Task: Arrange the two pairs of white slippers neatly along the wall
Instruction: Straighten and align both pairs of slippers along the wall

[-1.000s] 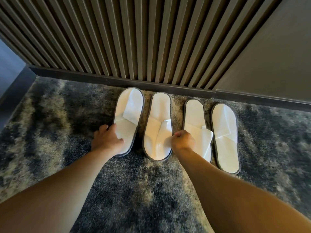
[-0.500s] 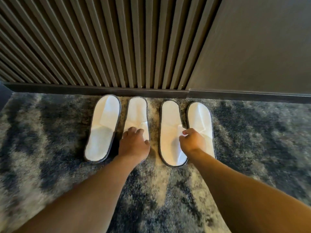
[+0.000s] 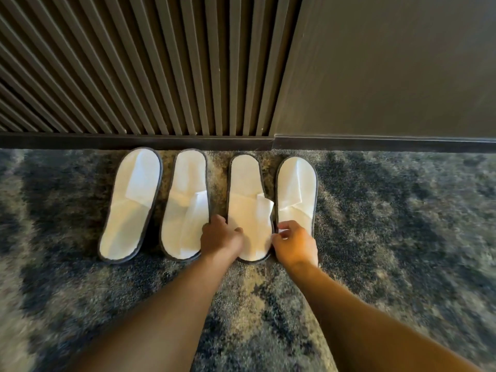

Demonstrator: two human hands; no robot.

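Several white slippers with grey edging lie side by side on the carpet, their far ends close to the wall's baseboard (image 3: 188,143). The leftmost slipper (image 3: 131,202) leans slightly left. Beside it is the second slipper (image 3: 185,202). My left hand (image 3: 220,238) rests on the near left edge of the third slipper (image 3: 248,208), fingers curled on it. My right hand (image 3: 294,244) pinches the near end of the fourth slipper (image 3: 296,189). Both hands hide the near ends they hold.
A dark slatted panel (image 3: 134,63) and a plain grey wall (image 3: 389,63) rise behind the slippers. Mottled blue-grey carpet (image 3: 402,224) spreads to both sides and toward me. My forearms reach in from the bottom edge.
My left hand has gone from the leftmost slipper to the second and then to the third. My right hand has shifted from the third slipper to the fourth. The row now lies straighter.
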